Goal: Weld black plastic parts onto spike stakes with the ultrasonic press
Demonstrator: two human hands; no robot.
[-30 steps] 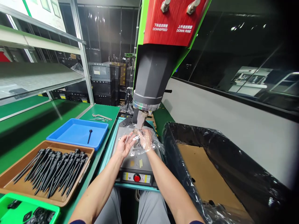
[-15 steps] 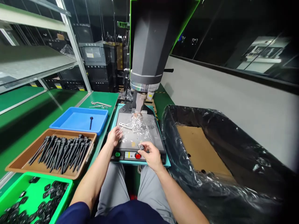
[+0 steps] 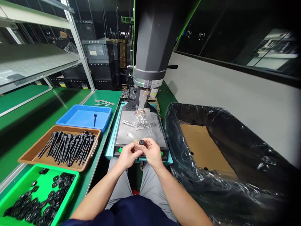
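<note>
My left hand (image 3: 128, 154) and my right hand (image 3: 151, 151) meet over the front edge of the press base (image 3: 138, 133). Both pinch a small black part (image 3: 141, 142) between their fingertips. Behind them a crumpled clear plastic film (image 3: 142, 119) lies on the metal plate under the grey press head (image 3: 152, 47). A brown tray (image 3: 28, 157) of long black pins (image 3: 70, 146) sits to the left. Nearer me a green tray (image 3: 70, 188) holds several small black caps (image 3: 37, 208).
A blue tray (image 3: 77, 117) with one black pin (image 3: 94, 119) stands behind the brown tray. A cardboard box lined with black plastic (image 3: 211, 150) fills the right side. Metal tools (image 3: 103, 102) lie on the green bench. Shelving rises at the left.
Both hands left the plastic film under the press head and drew back to the front of the base. The left hand joined the right on the small black part.
</note>
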